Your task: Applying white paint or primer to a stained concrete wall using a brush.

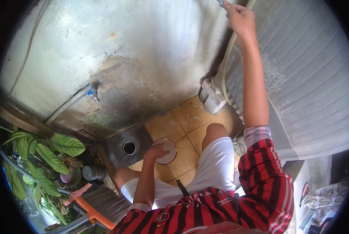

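My left hand (157, 151) is low between my knees, gripping a round white plate (168, 156) with a dark red rim by its left side. The thumb is over the plate's face, and the fingers underneath are hidden. Stretched far up to the right, my right hand (242, 21) is closed on a small shiny grey thing (220, 2). The upper edge of the view cuts that thing off, so its kind does not show. A pale hose (227, 58) runs down just beside this hand.
A wall tap (94, 93) with a blue handle is on the stained wall. Below it, a round drain hole (129, 148) opens beside yellow floor tiles (185, 146). Concrete blocks (212, 95) stand in the corner. Leafy plants (45, 156) and an orange broom (92, 212) are at left; grey corrugated sheeting (303, 78) is at right.
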A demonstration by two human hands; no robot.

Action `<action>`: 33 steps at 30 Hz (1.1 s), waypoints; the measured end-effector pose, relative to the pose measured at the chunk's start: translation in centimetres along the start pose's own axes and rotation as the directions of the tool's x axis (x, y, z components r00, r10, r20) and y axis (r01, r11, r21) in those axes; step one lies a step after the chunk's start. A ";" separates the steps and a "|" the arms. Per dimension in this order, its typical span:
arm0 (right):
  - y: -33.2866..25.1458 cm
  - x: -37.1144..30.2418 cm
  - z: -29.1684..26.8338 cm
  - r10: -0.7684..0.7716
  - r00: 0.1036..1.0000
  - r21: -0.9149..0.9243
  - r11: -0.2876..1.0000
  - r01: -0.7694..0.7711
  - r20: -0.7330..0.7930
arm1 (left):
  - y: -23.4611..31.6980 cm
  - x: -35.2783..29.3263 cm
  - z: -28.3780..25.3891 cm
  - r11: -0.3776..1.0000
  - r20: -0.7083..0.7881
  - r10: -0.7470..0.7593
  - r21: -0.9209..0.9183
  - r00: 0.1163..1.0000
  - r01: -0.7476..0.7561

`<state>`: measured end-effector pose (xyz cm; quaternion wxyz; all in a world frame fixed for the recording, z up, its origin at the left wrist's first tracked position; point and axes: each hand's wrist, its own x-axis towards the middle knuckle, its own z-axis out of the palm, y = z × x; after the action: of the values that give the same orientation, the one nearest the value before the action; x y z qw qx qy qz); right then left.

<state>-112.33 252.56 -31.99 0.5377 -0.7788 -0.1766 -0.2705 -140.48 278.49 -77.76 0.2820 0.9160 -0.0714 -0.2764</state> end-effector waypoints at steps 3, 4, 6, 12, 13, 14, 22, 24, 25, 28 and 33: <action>4.6 -0.1 2.3 -0.286 0.929 -0.135 0.956 0.260 -0.234 | -0.2 1.9 0.2 0.998 0.063 0.022 0.063 0.998 -0.026; 6.5 -1.8 3.9 -0.333 0.910 -0.212 0.935 0.285 -0.247 | -1.2 1.8 0.6 0.998 0.045 0.049 0.043 0.998 -0.050; 11.7 -5.9 6.9 -0.219 0.965 -0.248 0.952 0.179 -0.144 | -1.0 2.6 1.0 0.992 0.024 0.125 0.031 0.992 -0.126; 19.7 -17.0 9.0 0.073 0.995 -0.205 0.977 -0.058 0.063 | -0.1 1.1 0.6 0.998 0.005 0.054 0.036 0.999 -0.054; 21.4 -18.6 8.5 0.103 0.988 -0.322 0.945 -0.060 0.119 | 0.0 1.2 0.4 0.997 0.030 0.059 0.042 0.998 -0.060; 23.4 -19.4 7.6 0.130 0.976 -0.433 0.900 -0.044 0.172 | 0.3 1.9 -0.1 0.997 0.046 0.066 0.047 0.997 -0.068; 26.9 -9.1 1.2 -0.205 0.929 -0.551 0.758 0.350 0.308 | 0.4 3.3 0.3 0.972 -0.160 0.223 -0.037 0.962 -0.231; 18.1 -4.8 3.2 -0.150 0.884 -0.448 0.817 0.364 0.443 | 0.4 -0.3 -0.8 0.996 -0.151 0.090 0.035 0.984 -0.086; 10.6 -4.1 4.1 0.130 0.928 -0.539 0.838 0.085 0.348 | 0.2 -1.5 -0.9 0.998 -0.160 0.063 0.003 0.985 -0.063; 2.0 0.1 -1.2 0.030 0.988 -0.533 0.844 0.055 0.148 | 2.0 -1.7 -1.6 0.995 -0.176 0.087 -0.033 0.981 -0.094; 0.9 8.3 -4.1 -0.057 0.904 0.060 0.994 0.090 -0.424 | 3.0 -1.7 -1.9 0.995 -0.170 -0.099 -0.039 0.980 0.094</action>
<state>-106.25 248.25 -26.43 0.5827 -0.6732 -0.0961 -0.4450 -140.76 277.38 -74.03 0.2875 0.9343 0.0019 -0.2107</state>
